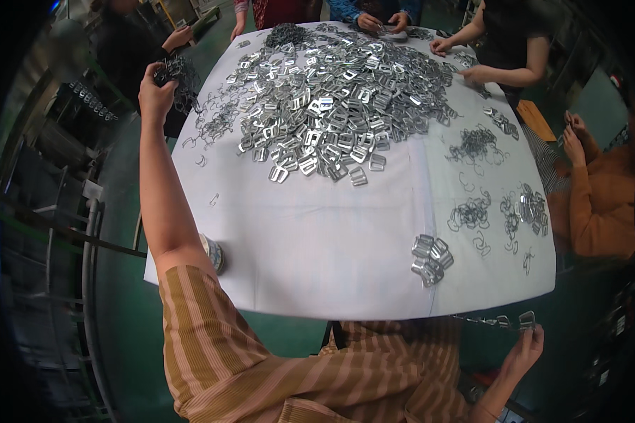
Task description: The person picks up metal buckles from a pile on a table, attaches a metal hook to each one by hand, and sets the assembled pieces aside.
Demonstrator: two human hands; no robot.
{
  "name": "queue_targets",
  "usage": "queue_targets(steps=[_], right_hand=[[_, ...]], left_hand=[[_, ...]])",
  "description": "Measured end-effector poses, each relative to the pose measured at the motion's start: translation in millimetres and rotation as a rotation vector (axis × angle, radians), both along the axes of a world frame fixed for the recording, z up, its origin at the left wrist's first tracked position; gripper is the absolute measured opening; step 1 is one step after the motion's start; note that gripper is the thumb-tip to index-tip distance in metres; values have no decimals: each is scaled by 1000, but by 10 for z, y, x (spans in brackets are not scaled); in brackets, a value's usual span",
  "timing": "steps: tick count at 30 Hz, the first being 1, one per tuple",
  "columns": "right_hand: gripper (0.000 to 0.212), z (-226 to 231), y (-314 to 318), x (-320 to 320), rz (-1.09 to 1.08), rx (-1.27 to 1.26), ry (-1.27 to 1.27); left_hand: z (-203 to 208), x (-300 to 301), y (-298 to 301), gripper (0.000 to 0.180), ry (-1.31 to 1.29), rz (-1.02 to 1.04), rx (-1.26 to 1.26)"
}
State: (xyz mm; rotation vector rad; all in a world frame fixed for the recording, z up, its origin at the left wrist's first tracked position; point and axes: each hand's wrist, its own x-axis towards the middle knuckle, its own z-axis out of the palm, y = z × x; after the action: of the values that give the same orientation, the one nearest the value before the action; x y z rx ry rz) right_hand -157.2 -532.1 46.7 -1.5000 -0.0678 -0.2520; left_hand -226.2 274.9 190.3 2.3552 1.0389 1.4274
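My left arm reaches out along the table's left edge. The left hand is closed around a tangled clump of thin wire hooks, some of it hanging below the fingers. Low on the right, beyond the near table edge, my right hand pinches a silver metal buckle between thumb and fingers. A short row of similar metal pieces trails left from that buckle, partly against my striped clothing. Closest to it on the table lies a small group of flat buckles.
A large heap of silver buckles covers the far middle of the white-covered table. Loose wire hooks lie in small piles on the right. A cup-like container stands beside my left forearm. Several co-workers surround the table.
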Motion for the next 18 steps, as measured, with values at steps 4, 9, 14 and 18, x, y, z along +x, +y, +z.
queue_targets(steps=[4, 9, 14, 18], right_hand=[[10, 37, 112, -63, -46, -100, -28], [8, 42, 217, 18, 83, -130, -90], [11, 48, 284, -47, 145, -92, -155], [11, 70, 384, -66, 203, -122, -214]], left_hand=[[529, 98, -555, 42, 42, -217, 41], [897, 151, -1460, 41, 56, -571, -152], [542, 938, -2593, 49, 113, -954, -195], [138, 1510, -3375, 43, 208, -1279, -201]])
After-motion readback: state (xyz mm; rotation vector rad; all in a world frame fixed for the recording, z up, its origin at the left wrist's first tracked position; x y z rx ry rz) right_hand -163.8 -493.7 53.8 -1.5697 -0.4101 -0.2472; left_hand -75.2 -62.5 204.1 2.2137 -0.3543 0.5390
